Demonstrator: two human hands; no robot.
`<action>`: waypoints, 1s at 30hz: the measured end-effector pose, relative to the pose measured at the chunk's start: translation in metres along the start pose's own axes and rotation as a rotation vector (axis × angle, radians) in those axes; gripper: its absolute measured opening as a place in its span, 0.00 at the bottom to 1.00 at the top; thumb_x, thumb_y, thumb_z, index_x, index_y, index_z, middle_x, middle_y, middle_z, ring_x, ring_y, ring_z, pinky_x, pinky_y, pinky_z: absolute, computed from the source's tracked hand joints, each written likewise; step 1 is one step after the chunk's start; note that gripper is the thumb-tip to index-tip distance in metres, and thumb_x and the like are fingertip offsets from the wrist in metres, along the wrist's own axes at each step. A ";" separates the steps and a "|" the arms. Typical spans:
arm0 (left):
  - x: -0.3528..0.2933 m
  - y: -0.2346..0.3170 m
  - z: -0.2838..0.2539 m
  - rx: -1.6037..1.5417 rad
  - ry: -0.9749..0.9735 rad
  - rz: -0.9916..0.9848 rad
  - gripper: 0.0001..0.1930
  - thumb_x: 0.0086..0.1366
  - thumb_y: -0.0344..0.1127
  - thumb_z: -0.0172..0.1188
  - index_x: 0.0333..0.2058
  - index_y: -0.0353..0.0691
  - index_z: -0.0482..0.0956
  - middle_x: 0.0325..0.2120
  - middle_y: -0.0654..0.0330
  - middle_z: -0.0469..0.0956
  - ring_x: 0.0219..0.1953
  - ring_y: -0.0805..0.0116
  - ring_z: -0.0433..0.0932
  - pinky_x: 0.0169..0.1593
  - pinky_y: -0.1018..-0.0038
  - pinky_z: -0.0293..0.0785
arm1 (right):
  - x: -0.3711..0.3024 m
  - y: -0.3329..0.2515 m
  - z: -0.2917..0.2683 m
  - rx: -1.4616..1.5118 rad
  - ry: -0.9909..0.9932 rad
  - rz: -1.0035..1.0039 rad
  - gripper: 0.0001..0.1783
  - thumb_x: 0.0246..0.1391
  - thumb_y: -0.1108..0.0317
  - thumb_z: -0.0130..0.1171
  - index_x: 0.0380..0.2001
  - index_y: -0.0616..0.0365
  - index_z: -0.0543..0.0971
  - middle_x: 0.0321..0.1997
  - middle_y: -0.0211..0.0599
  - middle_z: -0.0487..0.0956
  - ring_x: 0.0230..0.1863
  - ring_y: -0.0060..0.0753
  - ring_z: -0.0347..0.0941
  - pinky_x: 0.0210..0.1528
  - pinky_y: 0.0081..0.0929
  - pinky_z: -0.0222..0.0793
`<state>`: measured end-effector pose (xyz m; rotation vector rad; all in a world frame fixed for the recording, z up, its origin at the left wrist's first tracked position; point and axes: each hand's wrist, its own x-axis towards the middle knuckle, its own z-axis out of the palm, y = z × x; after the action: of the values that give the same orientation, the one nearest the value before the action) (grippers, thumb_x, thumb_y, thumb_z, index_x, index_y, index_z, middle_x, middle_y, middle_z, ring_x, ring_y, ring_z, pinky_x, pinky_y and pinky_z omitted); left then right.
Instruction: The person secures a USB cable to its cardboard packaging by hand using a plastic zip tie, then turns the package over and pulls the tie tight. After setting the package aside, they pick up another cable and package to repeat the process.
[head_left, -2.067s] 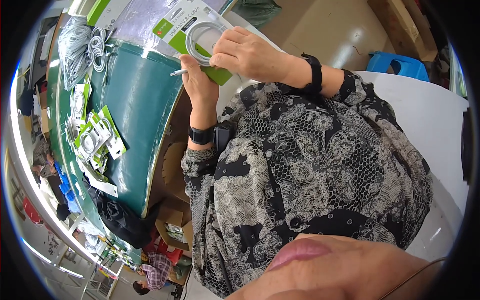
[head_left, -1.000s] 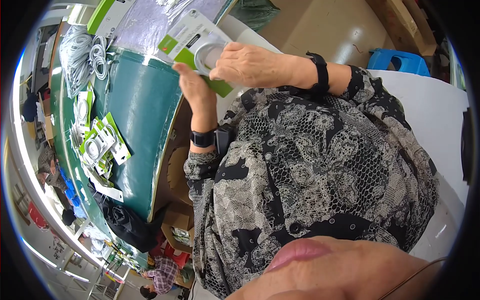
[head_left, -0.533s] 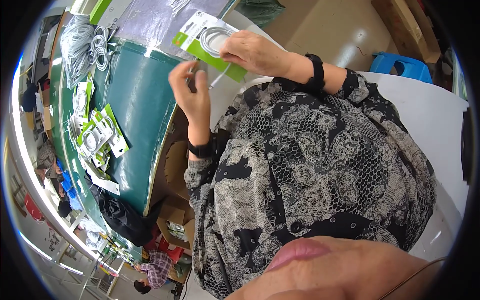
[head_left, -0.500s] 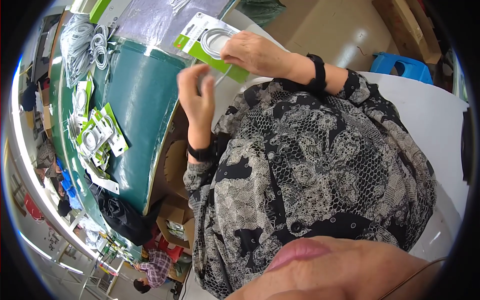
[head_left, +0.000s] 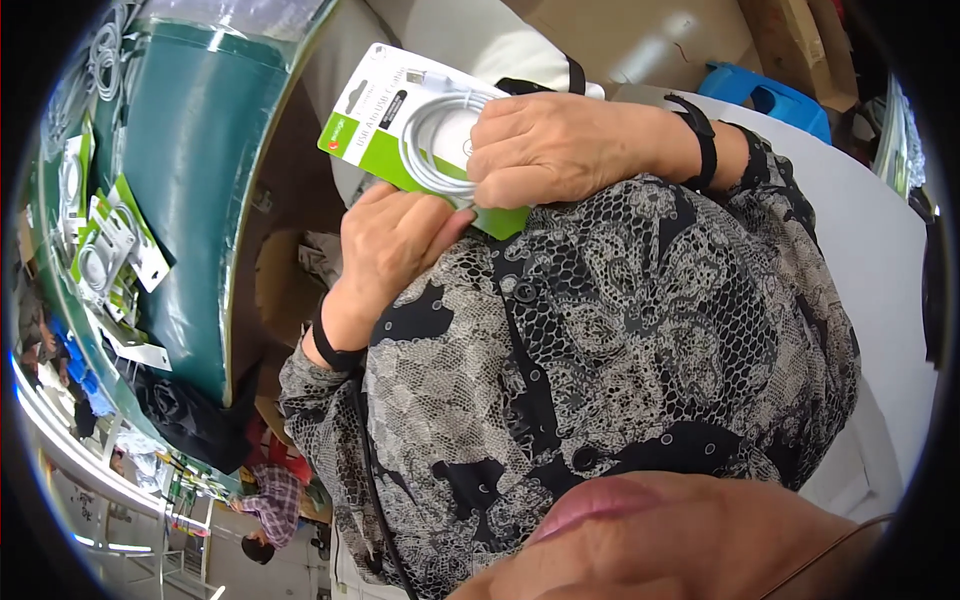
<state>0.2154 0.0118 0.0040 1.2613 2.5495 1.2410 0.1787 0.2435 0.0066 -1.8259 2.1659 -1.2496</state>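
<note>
A green and white cardboard backing card [head_left: 372, 112] lies slanted in front of my chest. On its face sits a coiled white USB cable [head_left: 425, 150], with a plug showing near the card's top edge. My right hand [head_left: 555, 148] is closed over the coil's right side and the card, fingers curled. At the card's lower edge my left hand [head_left: 395, 245] is closed, its thumb near the bottom of the coil. Whether the left fingers pinch the card's edge or the cable's end is hidden.
Several carded cables [head_left: 115, 250] lie piled on the green table [head_left: 195, 130] at left, with loose white cable coils [head_left: 105, 60] beyond them. A black bag [head_left: 190, 415] hangs by the table's near corner. A blue stool [head_left: 765, 100] stands at upper right; another person [head_left: 275, 505] is far off at lower left.
My left hand, raised and blurred beside the card before, has come down to its lower edge. The card and right hand are nearer my chest, and the view has shifted away from the table.
</note>
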 end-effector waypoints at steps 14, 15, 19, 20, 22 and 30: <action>-0.018 0.000 -0.014 -0.132 -0.035 -0.174 0.08 0.53 0.32 0.65 0.22 0.40 0.74 0.17 0.61 0.72 0.19 0.61 0.70 0.26 0.70 0.66 | 0.002 0.001 -0.006 0.011 -0.090 -0.027 0.09 0.46 0.71 0.56 0.32 0.60 0.71 0.33 0.36 0.74 0.36 0.38 0.71 0.44 0.31 0.68; -0.020 -0.002 -0.016 -0.128 -0.045 -0.215 0.08 0.53 0.31 0.65 0.24 0.39 0.74 0.17 0.61 0.73 0.20 0.63 0.72 0.27 0.70 0.67 | 0.003 0.003 -0.006 -0.003 -0.069 -0.044 0.09 0.46 0.71 0.56 0.33 0.60 0.71 0.33 0.36 0.74 0.36 0.39 0.71 0.44 0.32 0.68; -0.036 -0.030 -0.012 -0.523 0.017 -0.524 0.10 0.53 0.30 0.65 0.32 0.35 0.73 0.24 0.61 0.77 0.25 0.68 0.75 0.29 0.71 0.71 | 0.005 0.015 -0.022 -0.139 0.091 -0.003 0.09 0.47 0.71 0.56 0.33 0.60 0.71 0.34 0.38 0.73 0.38 0.42 0.71 0.47 0.36 0.68; -0.036 -0.037 -0.015 -0.724 0.060 -0.664 0.12 0.53 0.30 0.65 0.35 0.34 0.73 0.26 0.60 0.78 0.27 0.69 0.76 0.31 0.72 0.72 | 0.008 0.019 -0.028 -0.187 0.159 0.018 0.09 0.47 0.71 0.56 0.33 0.60 0.71 0.35 0.39 0.73 0.39 0.42 0.71 0.47 0.37 0.68; -0.015 -0.032 -0.009 -0.866 0.230 -0.677 0.13 0.55 0.29 0.64 0.38 0.33 0.72 0.29 0.59 0.78 0.29 0.70 0.76 0.33 0.72 0.74 | 0.014 0.023 -0.029 -0.204 0.140 -0.019 0.09 0.48 0.71 0.56 0.32 0.60 0.71 0.35 0.38 0.73 0.39 0.42 0.71 0.48 0.38 0.68; 0.025 -0.049 0.023 -1.232 0.593 -0.590 0.13 0.65 0.29 0.55 0.47 0.31 0.70 0.41 0.54 0.76 0.39 0.64 0.79 0.43 0.69 0.80 | 0.021 0.038 -0.011 -0.321 0.176 0.095 0.08 0.49 0.70 0.56 0.32 0.58 0.71 0.35 0.33 0.73 0.41 0.39 0.71 0.53 0.36 0.65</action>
<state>0.1747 0.0260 -0.0372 -0.1177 1.4384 2.4995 0.1359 0.2310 0.0005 -1.7448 2.6494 -1.1372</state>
